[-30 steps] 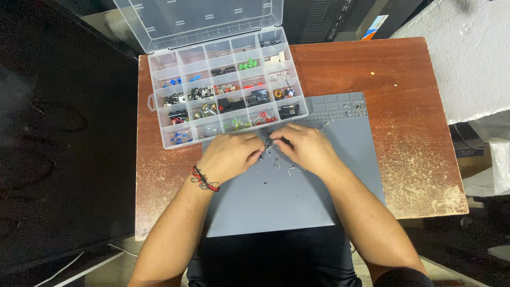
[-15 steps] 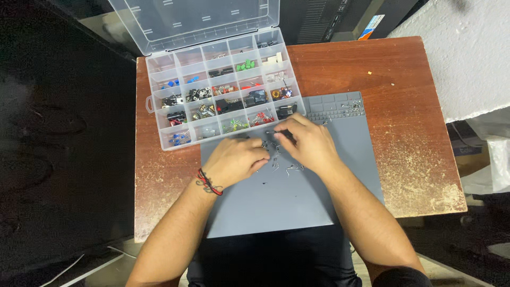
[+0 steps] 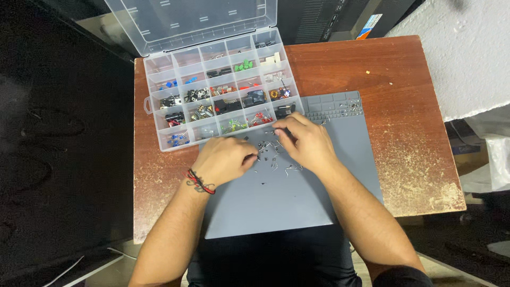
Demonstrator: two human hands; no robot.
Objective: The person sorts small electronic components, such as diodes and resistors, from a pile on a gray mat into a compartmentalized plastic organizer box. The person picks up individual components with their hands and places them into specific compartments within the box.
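Mat (image 3: 297,207): parts (image 3: 271,151) between hands (image 3: 265,149)

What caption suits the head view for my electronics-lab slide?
Both hands, left hand and right hand, pick through small loose components on a grey work mat beside an open compartment box.

Tiny parts (image 3: 272,154) btwn hands: too small to ID.
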